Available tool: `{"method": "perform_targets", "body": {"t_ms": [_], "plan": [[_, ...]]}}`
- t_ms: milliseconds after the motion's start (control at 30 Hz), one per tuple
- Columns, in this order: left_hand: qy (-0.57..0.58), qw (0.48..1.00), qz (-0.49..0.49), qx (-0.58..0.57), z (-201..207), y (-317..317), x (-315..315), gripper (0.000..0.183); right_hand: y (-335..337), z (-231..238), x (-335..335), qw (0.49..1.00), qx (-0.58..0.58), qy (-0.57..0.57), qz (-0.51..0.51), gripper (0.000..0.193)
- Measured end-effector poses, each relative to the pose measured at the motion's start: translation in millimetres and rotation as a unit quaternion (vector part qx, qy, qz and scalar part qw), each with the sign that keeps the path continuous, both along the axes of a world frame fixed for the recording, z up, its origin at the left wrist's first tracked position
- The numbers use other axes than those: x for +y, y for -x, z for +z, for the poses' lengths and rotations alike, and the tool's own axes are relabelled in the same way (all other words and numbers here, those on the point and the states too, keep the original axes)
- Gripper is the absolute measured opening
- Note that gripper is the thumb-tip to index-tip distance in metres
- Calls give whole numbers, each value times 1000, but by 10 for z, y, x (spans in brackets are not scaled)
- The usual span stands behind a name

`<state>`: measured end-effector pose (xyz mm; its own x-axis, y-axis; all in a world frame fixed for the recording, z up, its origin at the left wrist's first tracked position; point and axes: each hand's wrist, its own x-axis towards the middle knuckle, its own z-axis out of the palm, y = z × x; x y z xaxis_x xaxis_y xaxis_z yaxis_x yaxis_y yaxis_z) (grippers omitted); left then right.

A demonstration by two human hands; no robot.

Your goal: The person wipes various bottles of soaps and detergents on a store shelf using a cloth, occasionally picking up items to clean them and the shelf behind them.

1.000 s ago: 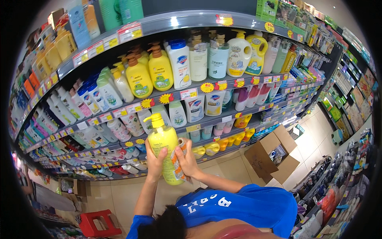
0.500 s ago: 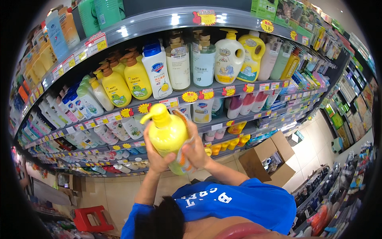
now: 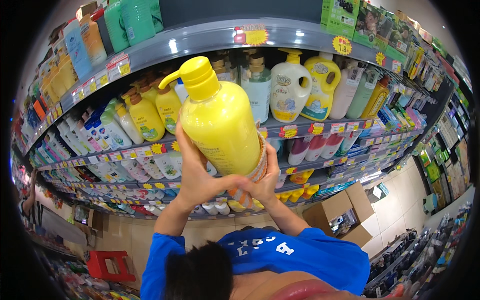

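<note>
A large yellow pump bottle (image 3: 222,130) is held up in front of the shelf, tilted with its pump head toward the upper left. My left hand (image 3: 192,177) is closed around its left side and lower part. On the opposite side, my right hand (image 3: 265,182) presses an orange-and-white cloth (image 3: 242,198) against the bottle's lower right side. Behind the bottle, the shelf row carries yellow pump bottles (image 3: 145,117), a pale blue-green pump bottle (image 3: 257,90) and a white bottle with a yellow pump (image 3: 290,92).
Shelves of bottles curve around in front, with price tags along the shelf edge (image 3: 200,37). On the floor stand an open cardboard box (image 3: 330,207) at right and a red stool (image 3: 110,265) at lower left. Packed goods (image 3: 425,250) line the lower right. A person's arm (image 3: 31,192) shows far left.
The bottle has come up and closer to the camera, now covering part of the shelf row. Both hands rose with it, and the cloth stays at its lower right side.
</note>
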<state>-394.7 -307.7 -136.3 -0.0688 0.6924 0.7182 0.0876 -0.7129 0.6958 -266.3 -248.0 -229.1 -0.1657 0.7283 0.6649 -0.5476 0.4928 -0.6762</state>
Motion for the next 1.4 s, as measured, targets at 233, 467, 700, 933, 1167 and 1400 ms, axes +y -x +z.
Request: {"method": "perform_targets", "body": {"t_ms": [233, 467, 700, 933, 1167, 1400], "plan": [[-59, 994, 61, 73, 468, -304, 358, 123, -277, 585, 99, 993, 68, -41, -91, 91], [-103, 989, 77, 77, 747, -500, 645, 121, -412, 847, 300, 991, 55, -43, -111, 76], [-114, 992, -55, 14, 1314, -619, 708, 92, -577, 898, 500, 952, 19, -153, -263, 45], [-240, 970, -21, 28, 2527, -666, 1345, 69, -735, 899, 405, 983, 26, -62, -169, 25], [-332, 943, 10, 22, 2566, -838, 2648, 68, -1316, 669, 401, 974, 25, -25, -224, 21], [-131, 973, 143, 122, 2413, -683, 2971, 113, -1491, 605, 382, 970, 37, -16, -238, 23]]}}
